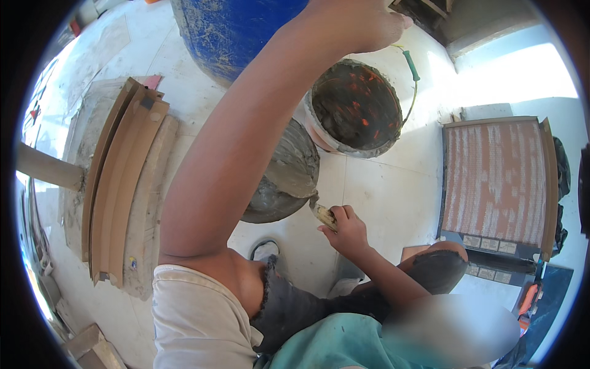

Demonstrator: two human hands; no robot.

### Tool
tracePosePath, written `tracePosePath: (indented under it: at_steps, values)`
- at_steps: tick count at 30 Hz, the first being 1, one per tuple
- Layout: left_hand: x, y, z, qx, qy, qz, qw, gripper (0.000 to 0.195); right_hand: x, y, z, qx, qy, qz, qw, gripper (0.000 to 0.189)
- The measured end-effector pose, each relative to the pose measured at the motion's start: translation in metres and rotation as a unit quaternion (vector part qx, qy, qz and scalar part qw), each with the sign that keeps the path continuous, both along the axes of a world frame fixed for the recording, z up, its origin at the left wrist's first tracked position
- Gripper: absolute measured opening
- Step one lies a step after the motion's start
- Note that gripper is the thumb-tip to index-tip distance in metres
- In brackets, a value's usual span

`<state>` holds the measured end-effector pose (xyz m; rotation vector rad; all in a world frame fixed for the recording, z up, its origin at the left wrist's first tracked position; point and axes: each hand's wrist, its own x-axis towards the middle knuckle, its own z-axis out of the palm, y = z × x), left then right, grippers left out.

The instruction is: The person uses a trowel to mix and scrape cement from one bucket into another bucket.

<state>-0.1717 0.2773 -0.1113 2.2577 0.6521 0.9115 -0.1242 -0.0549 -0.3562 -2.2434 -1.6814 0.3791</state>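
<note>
My left arm reaches across the view, with my left hand (385, 30) near the top edge, partly cut off, above a mortar-smeared bucket (352, 108). Whether its fingers hold anything is unclear. The bucket is coated inside with grey mortar; orange patches show through, and its wire handle has a green grip (411, 65). In my right hand (348, 230) is the light, worn handle of a trowel (326, 217). Its mortar-covered neck meets the grey mortar (295, 173) in a round container left of the bucket. My left forearm hides part of this container.
A large blue drum (230, 32) stands beyond my forearm. Bent cardboard strips (124, 184) lie on a board at left. At right is a carton with a tile, ribbed back up (493, 180). My shoes and knees are close below the mortar container.
</note>
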Motion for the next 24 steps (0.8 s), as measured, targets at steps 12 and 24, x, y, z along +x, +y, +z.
tracePosePath:
  at_steps: [12, 24]
  values:
    - [0.032, -0.026, -0.001, -0.03, 0.009, -0.046, 0.998, 0.048, 0.021, -0.005, -0.062, -0.064, -0.083, 0.003, 0.994, 0.033]
    - [0.033, -0.037, 0.006, -0.022, -0.012, -0.088, 0.996, 0.048, 0.032, -0.022, -0.069, -0.054, -0.106, 0.013, 0.993, 0.03]
